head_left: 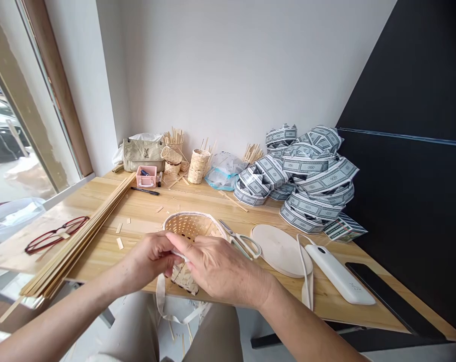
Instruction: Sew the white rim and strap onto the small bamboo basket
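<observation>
1. Head view, one frame. Left hand (148,257) and right hand (222,266) meet over the front edge of the worktop (99,254).
2. Task item: a woven bamboo basket (186,225), tilted, directly beyond the fingers, with its rim partly covered by both hands.
3. Left fingers (166,254) are curled narrow around the basket's near rim, holding it.
4. Right fingers (186,246) are narrow and lie across the rim, pinching a white band (180,255) against it with the left fingers. Exact finger contact is partly hidden.
5. Just below the fingers, a woven section (183,279) with loose strip ends hangs off the worktop edge. Cannot tell if it is part of the basket.
6. A white fabric strap (160,296) hangs below the fingers, left of that section.
7. Right of the fingers: scissors (240,241) with pale green handles, touching the basket's side, then a round pale wooden disc (280,250).
8. Further right: a white power bank (339,274) with a white cable (304,264), and a black phone (394,296).
9. Left of the fingers: a long bundle of bamboo strips (77,241) and red-framed glasses (56,235).
10. Beyond the fingers: a pink box (146,176), a woven cup (198,166), and a heap of printed paper bands (311,176).
</observation>
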### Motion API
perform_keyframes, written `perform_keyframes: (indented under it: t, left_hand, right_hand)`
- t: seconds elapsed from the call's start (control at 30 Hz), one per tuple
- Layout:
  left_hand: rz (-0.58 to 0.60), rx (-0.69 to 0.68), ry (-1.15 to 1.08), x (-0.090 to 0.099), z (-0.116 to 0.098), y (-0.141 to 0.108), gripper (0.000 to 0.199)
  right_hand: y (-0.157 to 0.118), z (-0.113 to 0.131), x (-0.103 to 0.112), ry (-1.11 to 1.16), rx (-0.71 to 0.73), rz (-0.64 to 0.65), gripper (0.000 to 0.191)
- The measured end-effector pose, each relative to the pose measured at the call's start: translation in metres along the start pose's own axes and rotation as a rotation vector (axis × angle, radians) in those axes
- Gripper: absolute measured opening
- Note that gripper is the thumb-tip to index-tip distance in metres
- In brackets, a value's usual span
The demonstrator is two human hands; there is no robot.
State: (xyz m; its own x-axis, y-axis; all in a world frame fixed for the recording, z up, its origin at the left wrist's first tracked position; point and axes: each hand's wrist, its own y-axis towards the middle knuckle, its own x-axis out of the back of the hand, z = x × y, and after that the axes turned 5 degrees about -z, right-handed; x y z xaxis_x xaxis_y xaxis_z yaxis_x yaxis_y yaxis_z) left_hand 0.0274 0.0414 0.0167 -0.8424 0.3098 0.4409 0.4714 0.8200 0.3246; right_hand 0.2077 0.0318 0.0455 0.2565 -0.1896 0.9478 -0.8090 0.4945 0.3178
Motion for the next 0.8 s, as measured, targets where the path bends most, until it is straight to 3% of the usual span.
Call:
perform_keyframes:
  t: [0.1,0.23,0.4,0.57,0.73,0.8]
  left_hand:
    - [-0.103,-0.011,0.041,0.002,0.003,-0.001,0.019]
    - [-0.148,-0.04,0.062,0.003,0.005,-0.002,0.019]
    - [-0.206,-0.042,0.054,-0.002,0.015,-0.003,0.018]
    - [-0.268,-0.066,0.09,-0.008,0.024,-0.004,0.015]
    - [-0.407,-0.159,0.147,-0.007,0.019,-0.006,0.016]
    - [-0.487,-0.206,0.198,-0.005,0.017,-0.008,0.016]
  right_hand:
    - [-0.001,0.001,0.001,-0.168,0.016,-0.168,0.039]
    - [0.002,0.006,-0.006,-0.288,0.069,-0.434,0.02]
    - [0.009,0.01,-0.019,-0.3,0.158,-0.533,0.025]
    - [0.011,0.034,-0.028,-0.072,0.352,-0.61,0.022]
    - [0.007,0.046,-0.029,0.313,0.064,-0.617,0.026]
    - [0.001,0.043,-0.029,0.469,-0.054,-0.709,0.024]
